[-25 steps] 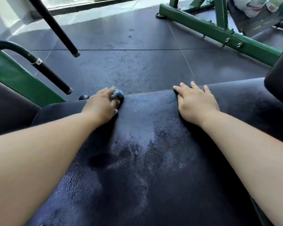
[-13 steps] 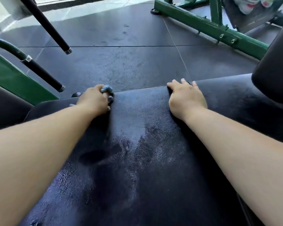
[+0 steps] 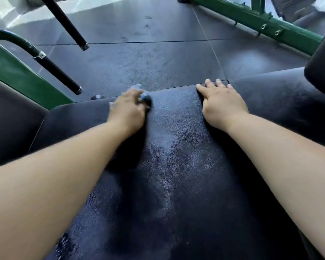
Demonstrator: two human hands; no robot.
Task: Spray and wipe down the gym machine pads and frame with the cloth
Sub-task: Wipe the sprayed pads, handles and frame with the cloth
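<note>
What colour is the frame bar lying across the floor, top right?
The frame bar is green; the head view shows it best.

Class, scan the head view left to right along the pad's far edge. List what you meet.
In order: black handle grip → left hand gripping the cloth → right hand flat on the pad → black cushion.

Free down the middle of the pad (image 3: 176, 132), near edge to far edge. Blocked at the far edge: left of centre by left hand (image 3: 127, 109) gripping cloth (image 3: 146, 99), right of centre by flat right hand (image 3: 222, 104). Off the left edge, handles (image 3: 57, 71) and frame (image 3: 17, 79); at the right edge, raised cushion (image 3: 323, 68).
</note>
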